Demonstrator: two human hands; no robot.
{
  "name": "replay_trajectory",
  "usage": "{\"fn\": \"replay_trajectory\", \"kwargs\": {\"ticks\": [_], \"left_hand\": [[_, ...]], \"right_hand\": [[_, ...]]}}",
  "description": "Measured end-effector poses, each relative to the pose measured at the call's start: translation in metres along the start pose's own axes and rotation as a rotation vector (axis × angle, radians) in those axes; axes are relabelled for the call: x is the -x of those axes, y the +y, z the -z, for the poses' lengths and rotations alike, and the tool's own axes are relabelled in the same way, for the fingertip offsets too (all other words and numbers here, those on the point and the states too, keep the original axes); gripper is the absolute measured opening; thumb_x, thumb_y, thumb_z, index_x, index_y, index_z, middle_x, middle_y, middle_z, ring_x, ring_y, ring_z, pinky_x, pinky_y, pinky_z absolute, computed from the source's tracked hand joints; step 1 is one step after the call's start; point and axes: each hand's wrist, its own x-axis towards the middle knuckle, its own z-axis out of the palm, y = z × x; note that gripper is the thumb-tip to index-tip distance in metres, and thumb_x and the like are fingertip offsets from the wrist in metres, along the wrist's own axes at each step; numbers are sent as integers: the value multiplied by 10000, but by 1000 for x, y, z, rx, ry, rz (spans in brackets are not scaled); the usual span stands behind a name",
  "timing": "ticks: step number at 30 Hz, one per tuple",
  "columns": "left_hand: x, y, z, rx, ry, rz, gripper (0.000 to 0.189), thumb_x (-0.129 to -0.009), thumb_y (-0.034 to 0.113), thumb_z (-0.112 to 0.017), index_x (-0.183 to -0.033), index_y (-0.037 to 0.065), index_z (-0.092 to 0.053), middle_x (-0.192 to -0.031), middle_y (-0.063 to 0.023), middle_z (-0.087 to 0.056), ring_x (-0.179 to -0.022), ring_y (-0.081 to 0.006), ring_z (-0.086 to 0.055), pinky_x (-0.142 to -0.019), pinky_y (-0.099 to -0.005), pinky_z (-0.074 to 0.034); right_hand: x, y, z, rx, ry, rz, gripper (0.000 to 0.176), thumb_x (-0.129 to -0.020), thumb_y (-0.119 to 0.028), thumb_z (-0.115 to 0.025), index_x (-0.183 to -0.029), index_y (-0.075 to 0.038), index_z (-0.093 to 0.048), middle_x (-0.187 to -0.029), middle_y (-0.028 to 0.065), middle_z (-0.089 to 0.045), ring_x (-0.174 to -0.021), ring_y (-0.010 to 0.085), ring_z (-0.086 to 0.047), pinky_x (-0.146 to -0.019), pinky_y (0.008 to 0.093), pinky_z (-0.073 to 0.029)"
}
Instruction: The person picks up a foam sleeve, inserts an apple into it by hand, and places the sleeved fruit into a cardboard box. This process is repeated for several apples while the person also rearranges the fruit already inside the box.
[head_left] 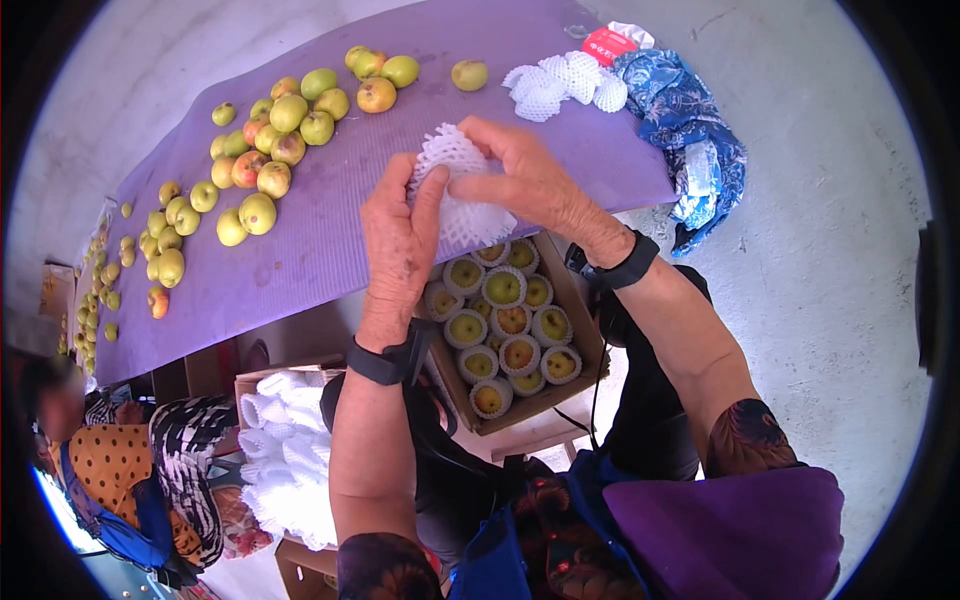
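My left hand (402,220) and my right hand (520,175) are both closed on a white foam net (455,185) above the front edge of the purple table (330,215). The thumb and fingers of each hand pinch the net from either side. Whether anything is inside it cannot be seen. Just below the hands, a cardboard box (575,400) holds several apples (519,354), each in a white foam net. Loose green and reddish apples (288,113) lie on the table to the left.
More foam nets (568,82) lie at the table's far right, beside a red packet (608,45) and a blue patterned cloth (680,120). A box of white foam nets (290,450) stands at lower left. Another person (130,470) sits at the far left.
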Motion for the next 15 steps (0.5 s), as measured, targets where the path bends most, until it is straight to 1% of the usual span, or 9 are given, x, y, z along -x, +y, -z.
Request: {"fn": "replay_trajectory", "kwargs": {"ticks": [2, 3, 5, 6, 8, 11, 12, 14, 15], "left_hand": [[0, 1, 0, -18, 14, -33, 141, -886, 141, -628, -945, 21, -584, -714, -104, -571, -639, -165, -523, -616, -298, -456], [0, 2, 0, -18, 14, -32, 141, -886, 141, -628, -945, 21, -584, -714, -104, -571, -639, -165, -523, -616, -298, -456], [0, 3, 0, -53, -10, -65, 138, -877, 126, -633, -955, 22, -589, -747, -106, -592, -658, -172, -539, -631, -300, -460], [0, 2, 1, -53, -9, -65, 138, -877, 126, -633, -955, 22, -589, -747, -106, -592, -658, -172, -539, -631, -300, -460], [0, 0, 3, 30, 12, -26, 132, -876, 112, -627, -966, 21, -593, -781, -103, -607, -674, -192, -549, -651, -303, -464], [-1, 3, 6, -6, -16, 1, 176, -858, 133, -651, -978, 17, -597, -821, -107, -631, -721, -214, -592, -680, -316, -479], [-2, 5, 5, -6, -17, 2, 176, -858, 133, -651, -978, 17, -597, -821, -107, -631, -721, -214, -592, -680, -316, -479], [-2, 9, 0, -13, 73, -159, 259, -814, 163, -701, -997, 14, -594, -865, -110, -647, -780, -226, -627, -703, -331, -490], [-2, 13, 0, -12, 72, -157, 259, -814, 163, -701, -997, 14, -594, -865, -110, -647, -780, -226, -627, -703, -331, -490]], "right_hand": [[2, 2, -1, -59, -91, -111, 321, -759, -151, -690, -1021, -6, -573, -874, 27, -586, -843, 105, -536, -798, 267, -449], [2, 1, -1, -60, -91, -112, 321, -759, -151, -690, -1021, -6, -573, -874, 27, -586, -843, 105, -536, -798, 267, -449], [3, 0, 0, 7, -114, -121, 354, -751, -168, -716, -1036, 2, -592, -846, 32, -615, -796, 107, -557, -742, 271, -466], [2, 1, 2, 8, -114, -121, 354, -751, -168, -716, -1036, 2, -592, -846, 32, -615, -796, 107, -557, -742, 271, -466], [-1, 5, 6, 116, -159, -261, 378, -748, -187, -729, -1056, 1, -612, -824, 50, -648, -768, 105, -578, -710, 279, -480], [-1, -4, 8, 239, -149, -197, 397, -756, -223, -730, -1072, -5, -625, -832, 67, -662, -785, 103, -590, -714, 279, -484], [0, -5, 5, 238, -149, -198, 397, -756, -223, -730, -1072, -5, -625, -832, 67, -662, -785, 103, -590, -714, 279, -484], [1, -6, -2, 105, -34, -74, 380, -727, -254, -706, -976, 27, -651, -770, 142, -661, -704, 209, -629, -674, 337, -483], [0, -5, -4, 105, -34, -76, 380, -727, -254, -706, -976, 27, -651, -770, 142, -661, -704, 209, -629, -674, 337, -483]]}}
